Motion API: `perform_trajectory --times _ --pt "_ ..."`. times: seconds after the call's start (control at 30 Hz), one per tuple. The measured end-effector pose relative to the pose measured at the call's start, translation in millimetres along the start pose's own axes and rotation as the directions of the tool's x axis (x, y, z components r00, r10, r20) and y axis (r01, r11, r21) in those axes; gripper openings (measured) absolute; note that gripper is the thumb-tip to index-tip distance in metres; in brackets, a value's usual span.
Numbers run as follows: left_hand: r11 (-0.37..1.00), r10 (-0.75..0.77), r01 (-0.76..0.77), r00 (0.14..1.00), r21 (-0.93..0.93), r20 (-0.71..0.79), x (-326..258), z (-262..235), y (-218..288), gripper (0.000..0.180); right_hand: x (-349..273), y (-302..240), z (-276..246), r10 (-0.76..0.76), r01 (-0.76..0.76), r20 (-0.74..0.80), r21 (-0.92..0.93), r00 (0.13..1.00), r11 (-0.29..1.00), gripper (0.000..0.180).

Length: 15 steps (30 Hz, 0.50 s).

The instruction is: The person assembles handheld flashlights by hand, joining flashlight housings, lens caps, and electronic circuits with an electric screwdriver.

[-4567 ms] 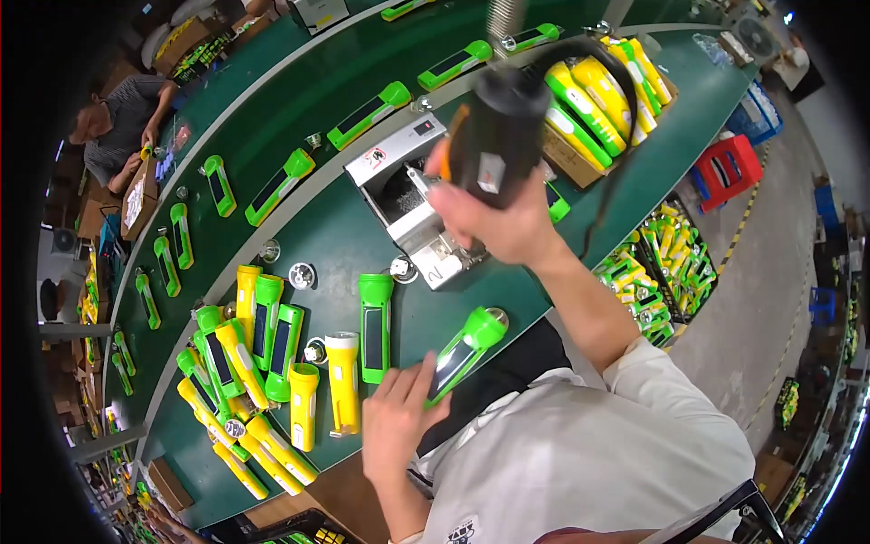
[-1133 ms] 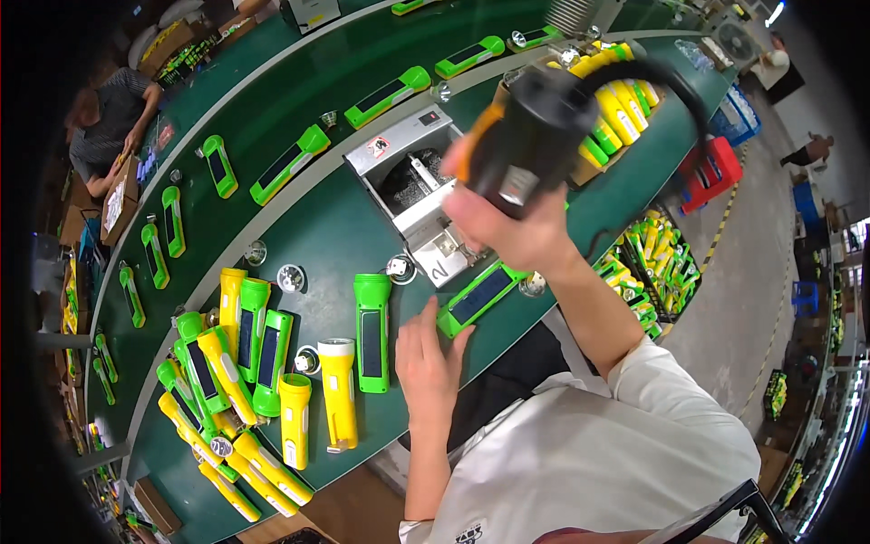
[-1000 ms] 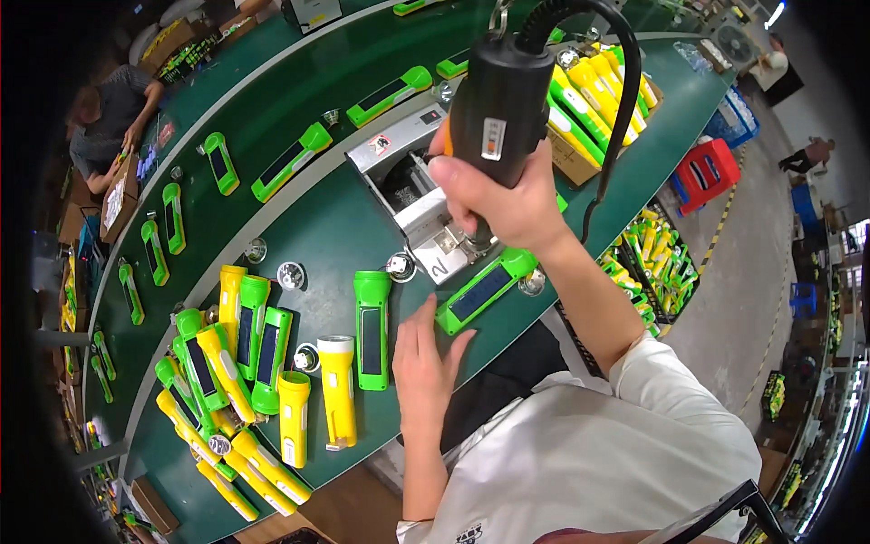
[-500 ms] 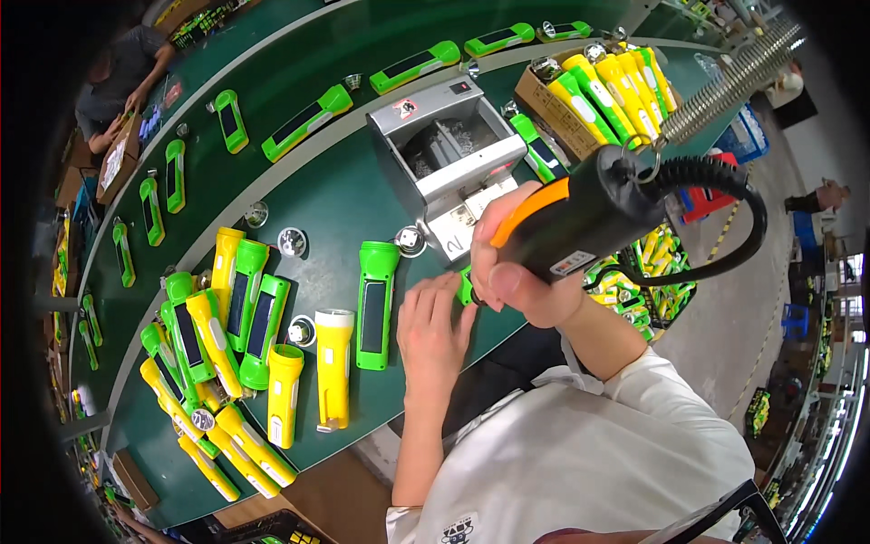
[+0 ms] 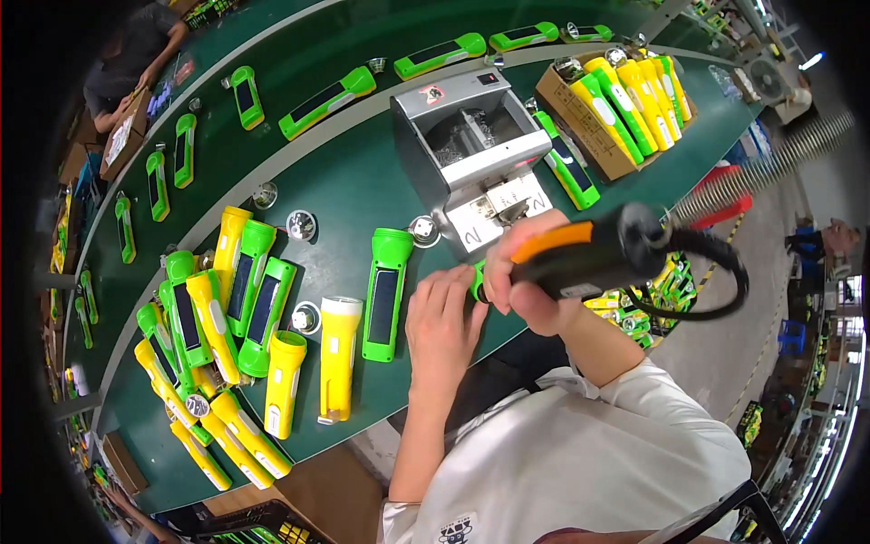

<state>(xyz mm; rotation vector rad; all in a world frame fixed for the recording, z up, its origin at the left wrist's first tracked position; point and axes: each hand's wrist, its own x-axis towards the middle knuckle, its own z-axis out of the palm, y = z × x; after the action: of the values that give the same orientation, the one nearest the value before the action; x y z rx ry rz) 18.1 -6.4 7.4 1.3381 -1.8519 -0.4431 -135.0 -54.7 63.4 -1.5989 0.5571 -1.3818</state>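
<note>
Black power driver [image 5: 594, 260]: wrapped in our right grip [image 5: 544, 308]. Green flashlight [image 5: 477, 282]: near edge of table [image 5: 344, 195], mostly hidden, seemingly in progress; left grip [image 5: 444, 317] against it, closure we cannot tell. Flashlight pile [image 5: 211, 325]: left end, seemingly unfinished.

The right grip [image 5: 537, 306] and driver [image 5: 591, 258] hide most of the green torch [image 5: 478, 280]; the driver's tip is hidden too. The spring [image 5: 761, 170] is cut off at the edge.

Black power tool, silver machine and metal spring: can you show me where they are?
Black power tool [image 5: 589, 260], head view: its body.
Silver machine [image 5: 497, 161], head view: front panel.
Metal spring [image 5: 766, 169], head view: middle coils.
</note>
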Motion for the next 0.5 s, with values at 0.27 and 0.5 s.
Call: perform_trajectory --times 0.27,0.5 --pt "1.000 0.018 -0.018 1.000 0.008 -0.001 1 -5 3 0.042 1 -3 -1 0.061 -0.053 0.127 -0.066 0.990 0.996 0.030" --pt "1.000 0.005 -0.005 1.000 0.008 -0.010 -3 -3 4 0.039 -6 14 -2 -0.083 0.112 0.211 -0.129 0.974 0.985 0.041"
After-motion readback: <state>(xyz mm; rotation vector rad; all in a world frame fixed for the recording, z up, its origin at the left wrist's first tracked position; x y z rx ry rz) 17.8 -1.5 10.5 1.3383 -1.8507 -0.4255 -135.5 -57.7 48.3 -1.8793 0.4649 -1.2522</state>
